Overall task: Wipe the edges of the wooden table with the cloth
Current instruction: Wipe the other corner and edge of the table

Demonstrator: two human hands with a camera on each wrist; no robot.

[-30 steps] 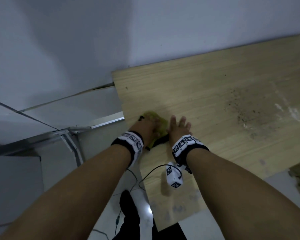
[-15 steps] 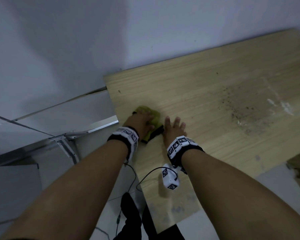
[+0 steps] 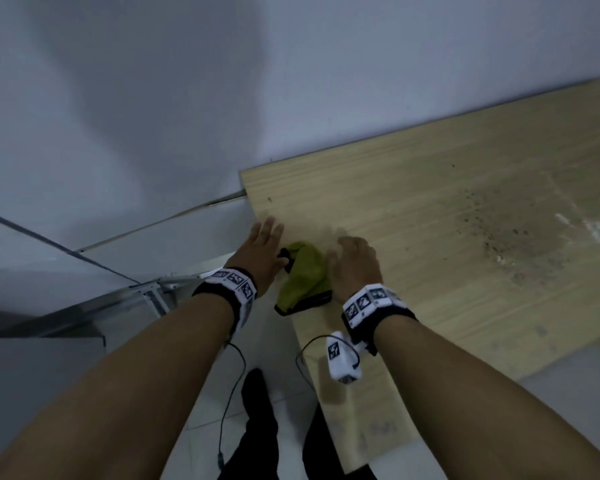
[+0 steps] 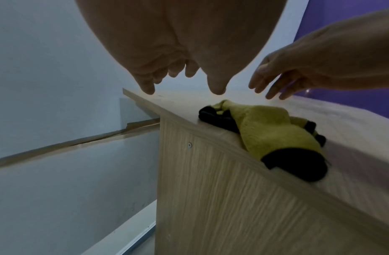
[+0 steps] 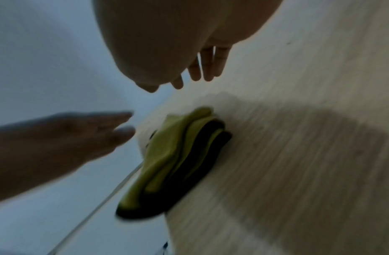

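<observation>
I'm hovering both hands, left hand [image 3: 261, 251] and right hand [image 3: 355, 263], released over the cloth [image 3: 303, 275] lying at the table [image 3: 430, 216]'s nine-o'clock edge, other edges remaining.

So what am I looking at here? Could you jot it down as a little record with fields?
Setting: wooden table against a pale wall
Cloth: yellow-green with black trim, bunched at the table's left edge, one end hanging over it
Left hand: open above the edge, holding nothing
Right hand: open above the tabletop beside the cloth, holding nothing
Dirt: dark specks and white smears further right on the tabletop
</observation>
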